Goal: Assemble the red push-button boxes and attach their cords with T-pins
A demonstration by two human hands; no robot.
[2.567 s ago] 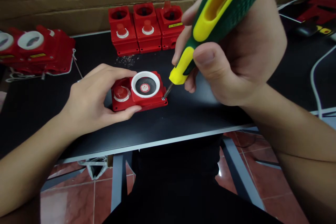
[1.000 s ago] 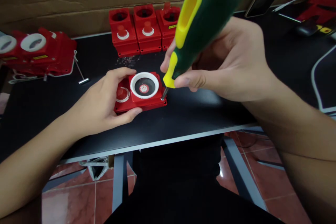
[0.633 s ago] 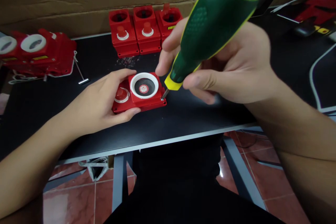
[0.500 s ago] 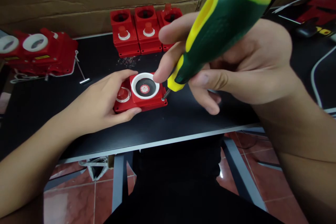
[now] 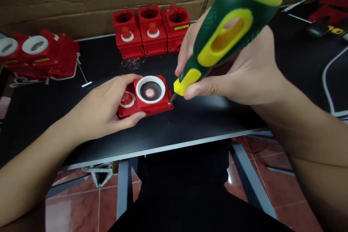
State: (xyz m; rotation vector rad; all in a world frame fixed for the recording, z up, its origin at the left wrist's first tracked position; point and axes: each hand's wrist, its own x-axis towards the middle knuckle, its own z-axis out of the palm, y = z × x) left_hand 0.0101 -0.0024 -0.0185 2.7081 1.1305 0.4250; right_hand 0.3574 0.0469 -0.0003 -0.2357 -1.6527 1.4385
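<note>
So left hand (image 5: pixel 102 105) is gripping the red box (image 5: pixel 156 107), right hand (image 5: pixel 241 79) has the screwdriver (image 5: pixel 209 57), tip at the box's 4 o'clock corner.

The single camera, worn on the person's head, faces forward and down. It peers over the near edge of the table (image 5: pixel 190 123), left hand (image 5: pixel 104 103) and right hand (image 5: pixel 241 81) close below.

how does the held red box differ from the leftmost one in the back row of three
The held box has a white ring around its dark disc; the back-left box shows a bare round opening. The left hand grips the held box; no hand touches the back-left box. Both are red, each with a red knob.
</note>
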